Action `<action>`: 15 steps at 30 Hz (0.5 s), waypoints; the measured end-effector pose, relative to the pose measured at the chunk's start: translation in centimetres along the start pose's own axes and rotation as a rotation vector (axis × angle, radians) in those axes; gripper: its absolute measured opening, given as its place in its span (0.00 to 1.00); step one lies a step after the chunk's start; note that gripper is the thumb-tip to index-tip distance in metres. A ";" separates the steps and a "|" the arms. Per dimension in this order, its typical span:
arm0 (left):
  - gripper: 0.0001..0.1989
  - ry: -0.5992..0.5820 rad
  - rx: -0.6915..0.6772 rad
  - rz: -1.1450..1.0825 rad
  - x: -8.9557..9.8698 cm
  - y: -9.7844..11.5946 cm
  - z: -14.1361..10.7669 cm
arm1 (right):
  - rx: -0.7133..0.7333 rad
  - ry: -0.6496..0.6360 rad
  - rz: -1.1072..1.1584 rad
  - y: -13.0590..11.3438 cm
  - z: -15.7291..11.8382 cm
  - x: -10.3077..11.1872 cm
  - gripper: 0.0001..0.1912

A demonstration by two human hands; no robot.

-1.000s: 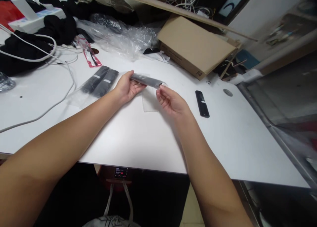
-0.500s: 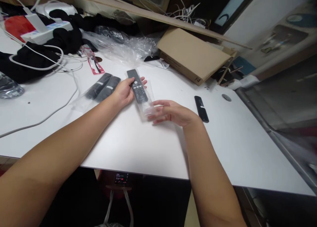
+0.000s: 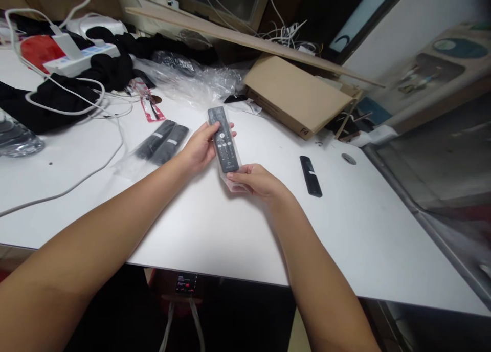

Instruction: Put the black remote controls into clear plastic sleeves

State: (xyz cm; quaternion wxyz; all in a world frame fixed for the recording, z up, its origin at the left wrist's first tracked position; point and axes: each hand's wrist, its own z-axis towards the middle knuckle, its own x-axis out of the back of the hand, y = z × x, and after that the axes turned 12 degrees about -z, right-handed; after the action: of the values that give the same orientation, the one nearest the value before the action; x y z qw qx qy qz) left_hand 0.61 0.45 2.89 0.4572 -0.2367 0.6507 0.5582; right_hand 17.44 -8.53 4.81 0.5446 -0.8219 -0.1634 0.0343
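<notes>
A dark grey remote control [image 3: 224, 141] in a clear plastic sleeve is held above the white table, its buttons facing up. My left hand [image 3: 203, 146] grips its upper part, thumb on the front and fingers behind. At the lower end my right hand [image 3: 255, 180] pinches the remote and the sleeve, thumb on top. Left of my left hand lie two more bagged remotes [image 3: 163, 139] side by side, each with a white label. A bare black remote [image 3: 311, 176] with a white label lies to the right of my right hand.
A cardboard box [image 3: 297, 93] stands at the back right under a wooden shelf edge [image 3: 245, 35]. Crumpled clear plastic [image 3: 195, 81] lies behind my hands. A power strip [image 3: 82, 60], black cloth [image 3: 49, 104] and white cables crowd the left. A red-edged packet [image 3: 149, 106] lies nearby.
My right hand's fingers, spread loosely by the sleeve's lower end before, have closed on the remote's bottom end. The remote sits slightly further right in view and shows its buttons more clearly.
</notes>
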 end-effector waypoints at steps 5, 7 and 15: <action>0.16 0.037 -0.027 0.008 0.0 0.2 -0.1 | -0.042 0.005 0.043 0.2 0.3 -0.5 0.15; 0.20 0.007 -0.010 0.045 -0.3 0.0 -0.5 | -0.052 -0.012 0.052 0.2 0.4 -0.6 0.14; 0.20 0.095 0.065 0.429 -1.1 3.5 0.3 | 0.076 0.336 -0.011 0.1 0.9 2.5 0.15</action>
State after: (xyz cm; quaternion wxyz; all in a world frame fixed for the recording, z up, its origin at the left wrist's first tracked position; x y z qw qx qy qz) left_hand -1.61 1.46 5.66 0.3042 -0.1042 0.7245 0.6096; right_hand 19.61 -6.99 4.64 0.5951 -0.7940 -0.0728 -0.1005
